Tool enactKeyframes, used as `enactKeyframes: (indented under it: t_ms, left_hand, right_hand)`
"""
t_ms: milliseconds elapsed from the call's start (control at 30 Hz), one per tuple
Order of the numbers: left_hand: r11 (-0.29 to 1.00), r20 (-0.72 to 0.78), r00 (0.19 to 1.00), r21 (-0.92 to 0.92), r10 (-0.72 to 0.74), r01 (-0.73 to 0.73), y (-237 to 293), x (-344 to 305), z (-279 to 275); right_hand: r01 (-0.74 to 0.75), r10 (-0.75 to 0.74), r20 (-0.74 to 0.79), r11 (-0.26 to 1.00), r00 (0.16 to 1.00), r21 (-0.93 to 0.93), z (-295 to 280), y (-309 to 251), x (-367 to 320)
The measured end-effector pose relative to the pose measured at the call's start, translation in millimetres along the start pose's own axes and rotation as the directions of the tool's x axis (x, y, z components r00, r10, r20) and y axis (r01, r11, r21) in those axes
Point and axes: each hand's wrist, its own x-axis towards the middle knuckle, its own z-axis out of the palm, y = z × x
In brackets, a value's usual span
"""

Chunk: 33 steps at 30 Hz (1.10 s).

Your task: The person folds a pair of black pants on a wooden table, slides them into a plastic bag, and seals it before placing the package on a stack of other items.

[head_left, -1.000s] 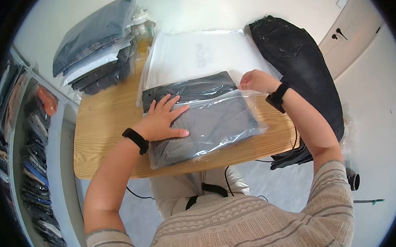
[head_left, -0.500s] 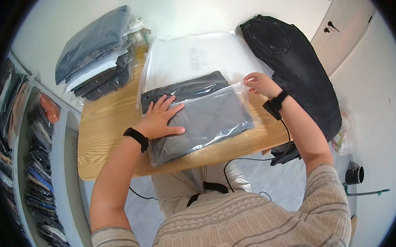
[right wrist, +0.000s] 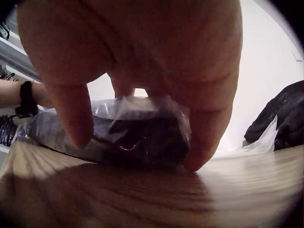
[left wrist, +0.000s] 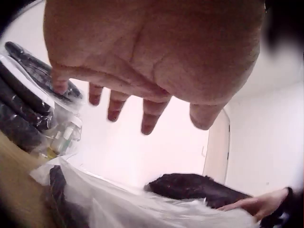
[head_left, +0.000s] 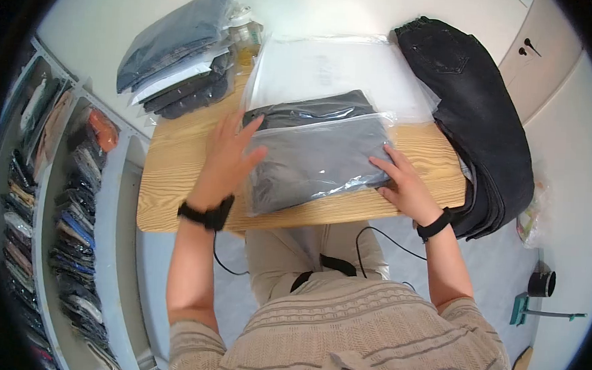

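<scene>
Wooden desk [head_left: 169,185], white walls behind. Your right hand [head_left: 408,189] rests on the near right corner of the bagged garment [head_left: 317,166], fingers nearly straight and pressing lightly. Your left hand [head_left: 227,158] hovers at the garment's left edge, fingers spread and holding nothing. The garment lies mid-desk. It looks soft, light and floppy, and the film looks slick, so cup both short ends under flat palms rather than pinching loose plastic. Jeans [head_left: 474,100] lie to the right.

On table [right wrist: 152,199], right hand [right wrist: 142,52] fingers [right wrist: 73,118] touch bagged garment [right wrist: 142,140].
</scene>
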Motion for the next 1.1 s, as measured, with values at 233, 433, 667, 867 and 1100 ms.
enactKeyframes:
  t_ms: [233,433,667,867,1100]
  left_hand:
    - [0.846,0.232,0.947,-0.436,-0.222,0.306,45,-99,20]
    - [0.762,0.168,0.885,-0.455,-0.435,0.460,60,-77,45]
    - [0.899,-0.105,0.945,-0.355,-0.310,0.256,42,-54,52]
    - [0.803,-0.243,0.880,-0.555,-0.408,0.218,56,-22,-4]
    - [0.902,-0.454,0.821,-0.402,-0.347,0.159,104,-59,-93]
  right_hand:
    - [-0.039,0.039,0.006,0.999,0.999,0.013,3,2,2]
    - [-0.039,0.039,-0.002,0.999,0.999,-0.020,0,1,2]
    - [-0.273,0.304,-0.147,0.942,0.941,0.195,1,14,12]
    - [-0.031,0.227,-0.400,0.898,0.888,0.439,-33,8,22]
    - [0.019,0.170,-0.340,0.873,0.925,0.487,-105,-65,-19]
